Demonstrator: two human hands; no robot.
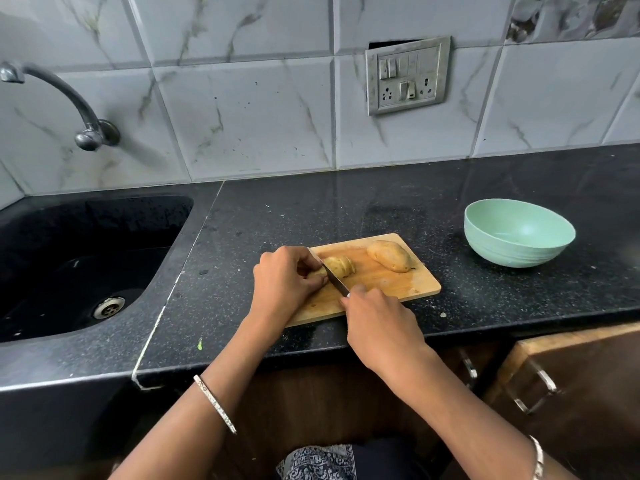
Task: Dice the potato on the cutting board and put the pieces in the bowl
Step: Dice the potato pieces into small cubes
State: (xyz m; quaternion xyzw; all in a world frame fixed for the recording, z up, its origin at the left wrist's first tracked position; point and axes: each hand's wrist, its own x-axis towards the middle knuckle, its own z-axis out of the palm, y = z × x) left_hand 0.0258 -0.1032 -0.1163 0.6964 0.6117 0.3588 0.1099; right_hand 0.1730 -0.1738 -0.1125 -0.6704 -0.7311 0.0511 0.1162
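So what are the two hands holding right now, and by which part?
The right hand grips the knife by its handle, hidden in the fist. The left hand pinches the potato piece at its left, uncut end.

Mint-green bowl point(518, 233), tan wooden cutting board point(391, 282), speckled black counter point(346, 209), grey-veined white tiles point(242, 109)

I see the cutting board point(388, 284) on the counter point(277, 220), between the sink point(104, 230) at left and the bowl point(512, 252) at right; the potato point(389, 256) lies on the board.
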